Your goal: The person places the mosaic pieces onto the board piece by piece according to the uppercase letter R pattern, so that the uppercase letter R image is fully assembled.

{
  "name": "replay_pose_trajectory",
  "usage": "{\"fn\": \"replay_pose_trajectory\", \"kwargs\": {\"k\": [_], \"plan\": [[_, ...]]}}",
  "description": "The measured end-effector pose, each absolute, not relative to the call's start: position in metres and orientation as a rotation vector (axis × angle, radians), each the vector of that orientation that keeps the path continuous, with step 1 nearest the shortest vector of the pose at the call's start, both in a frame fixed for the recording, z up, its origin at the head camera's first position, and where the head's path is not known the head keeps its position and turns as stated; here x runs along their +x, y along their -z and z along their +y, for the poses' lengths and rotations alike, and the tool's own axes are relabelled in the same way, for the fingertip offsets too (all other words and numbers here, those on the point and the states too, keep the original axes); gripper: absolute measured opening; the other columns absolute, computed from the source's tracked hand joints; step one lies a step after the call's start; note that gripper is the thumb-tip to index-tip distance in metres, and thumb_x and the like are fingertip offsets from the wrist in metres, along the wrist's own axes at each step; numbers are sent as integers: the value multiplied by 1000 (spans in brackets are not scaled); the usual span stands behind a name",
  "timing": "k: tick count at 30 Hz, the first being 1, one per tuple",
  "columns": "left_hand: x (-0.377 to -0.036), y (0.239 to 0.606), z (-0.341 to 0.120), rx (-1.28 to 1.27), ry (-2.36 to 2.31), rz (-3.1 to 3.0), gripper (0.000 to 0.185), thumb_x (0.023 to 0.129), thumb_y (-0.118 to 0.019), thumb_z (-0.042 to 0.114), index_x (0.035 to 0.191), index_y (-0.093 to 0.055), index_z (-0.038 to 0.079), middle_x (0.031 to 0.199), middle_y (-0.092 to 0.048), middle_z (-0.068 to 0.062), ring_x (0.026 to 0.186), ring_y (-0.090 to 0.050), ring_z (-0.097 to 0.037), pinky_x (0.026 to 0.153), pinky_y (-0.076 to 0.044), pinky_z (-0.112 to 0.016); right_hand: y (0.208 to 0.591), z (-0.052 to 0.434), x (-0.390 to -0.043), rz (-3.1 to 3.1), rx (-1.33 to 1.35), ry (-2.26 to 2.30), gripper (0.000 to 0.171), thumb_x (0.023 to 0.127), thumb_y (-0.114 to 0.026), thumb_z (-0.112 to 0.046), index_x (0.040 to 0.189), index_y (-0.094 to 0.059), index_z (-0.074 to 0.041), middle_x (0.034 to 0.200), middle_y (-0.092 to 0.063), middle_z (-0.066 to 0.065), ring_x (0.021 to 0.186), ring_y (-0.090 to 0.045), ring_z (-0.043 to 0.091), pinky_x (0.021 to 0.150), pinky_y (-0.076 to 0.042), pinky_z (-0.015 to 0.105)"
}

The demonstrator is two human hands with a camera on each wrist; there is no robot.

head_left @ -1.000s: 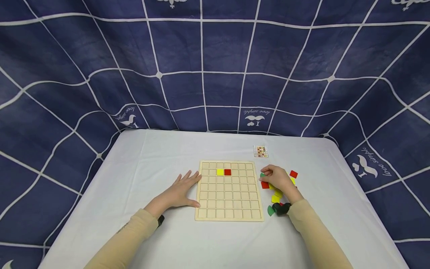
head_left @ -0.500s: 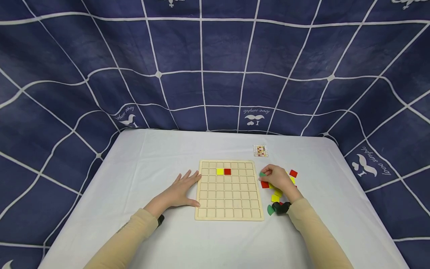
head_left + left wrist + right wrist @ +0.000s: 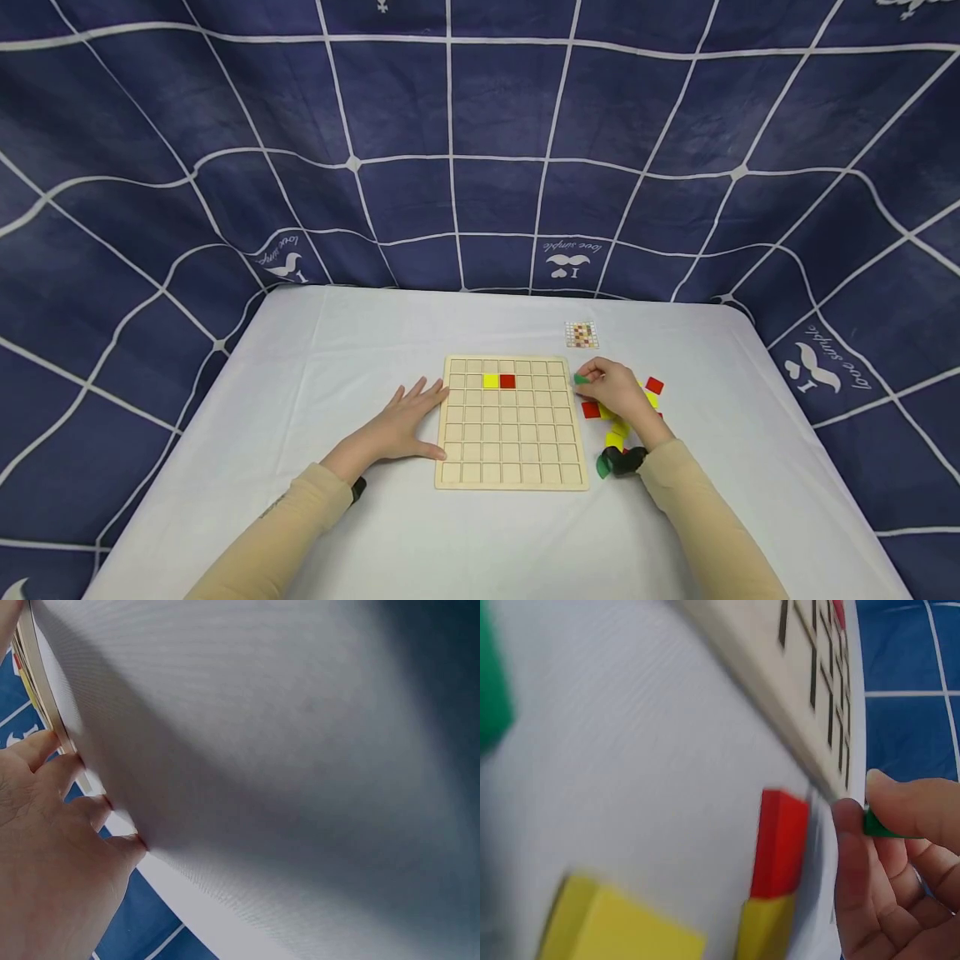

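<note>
Nearest: beige sleeves came up from the bottom edge onto the white table [image 3: 337,350], a dark wrist unit [image 3: 624,460] on the right forearm with a green quarter-round piece [image 3: 603,467] just beside it. Left hand [image 3: 401,425] lay flat, fingers straight and spread, fingertips touching the left edge of the wooden grid board [image 3: 510,467]; it held nothing. Right hand [image 3: 617,392] sat just off the board's right edge, thumb and finger pinching a small green piece [image 3: 581,380]; the right wrist view showed the same green piece [image 3: 881,825] clamped between the fingertips, close to the board's corner. Under and around that hand: loose pile of tiles, a red tile [image 3: 591,410] near the board edge, yellow tiles [image 3: 615,439] partly hidden by the hand, another red tile [image 3: 655,385] on the far side. On the board, only two cells were filled: a yellow tile [image 3: 491,381] and a red tile [image 3: 507,381], touching, in the second row from the far edge. Beyond the board, a small pattern card [image 3: 582,335] lay flat, apart from everything. Farthest: navy cloth backdrop [image 3: 480,142] with white grid lines
</note>
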State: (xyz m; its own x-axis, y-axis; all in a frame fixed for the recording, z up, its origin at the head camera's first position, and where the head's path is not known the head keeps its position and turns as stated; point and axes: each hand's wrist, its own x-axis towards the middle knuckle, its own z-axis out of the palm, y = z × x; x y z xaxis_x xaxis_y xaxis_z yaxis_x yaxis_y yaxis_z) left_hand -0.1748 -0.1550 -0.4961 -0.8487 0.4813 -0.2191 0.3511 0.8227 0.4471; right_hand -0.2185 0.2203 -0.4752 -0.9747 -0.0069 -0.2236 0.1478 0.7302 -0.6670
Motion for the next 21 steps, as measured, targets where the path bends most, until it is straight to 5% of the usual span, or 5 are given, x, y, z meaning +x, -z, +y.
{"fn": "replay_pose_trajectory", "kwargs": {"k": [21], "plan": [[-175,495,-156,637,-590,2671,114,67,-79,62,156,-28,10,165,-17,-9,154,-5,-35,123,-3,-59,468,178,-226,2710,-138,1195,20,88,-69,-10,107,-74,-8,95,-62,8,78,-54,17,68,-47,25]]}}
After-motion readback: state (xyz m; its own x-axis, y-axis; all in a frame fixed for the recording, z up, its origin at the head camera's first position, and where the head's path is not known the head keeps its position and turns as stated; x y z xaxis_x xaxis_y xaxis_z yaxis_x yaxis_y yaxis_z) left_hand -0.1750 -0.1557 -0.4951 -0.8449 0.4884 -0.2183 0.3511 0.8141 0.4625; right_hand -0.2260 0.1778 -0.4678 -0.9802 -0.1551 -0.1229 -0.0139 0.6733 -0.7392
